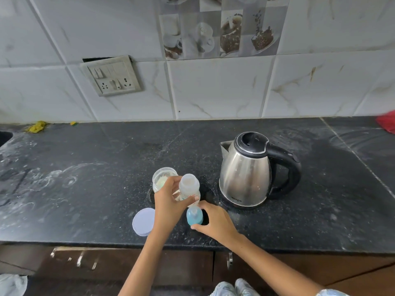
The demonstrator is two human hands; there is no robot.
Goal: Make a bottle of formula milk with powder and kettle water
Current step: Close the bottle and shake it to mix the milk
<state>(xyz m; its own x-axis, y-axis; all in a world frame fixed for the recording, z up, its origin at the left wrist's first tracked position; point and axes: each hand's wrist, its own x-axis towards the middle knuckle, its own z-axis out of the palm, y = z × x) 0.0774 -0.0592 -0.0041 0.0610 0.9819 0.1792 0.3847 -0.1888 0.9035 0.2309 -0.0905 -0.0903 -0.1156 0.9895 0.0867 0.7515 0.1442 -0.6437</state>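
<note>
My left hand [168,202] grips an open, clear baby bottle [189,186] standing near the front of the black counter [85,178]. Just in front of the bottle sits its blue teat cap [194,215], and my right hand [213,221] curls around it, thumb and fingers touching its sides. Behind my left hand stands an open clear jar of white powder [163,178]. The jar's round white lid [144,221] lies flat to the left of my left wrist. A steel kettle [245,174] with a black lid and handle stands to the right, lid closed.
The counter's front edge [106,242] runs just below my hands, with dark cabinet doors beneath. A switch and socket panel [111,76] is on the tiled wall. Yellow scraps [36,126] lie at the back left and a red object [388,123] at the far right.
</note>
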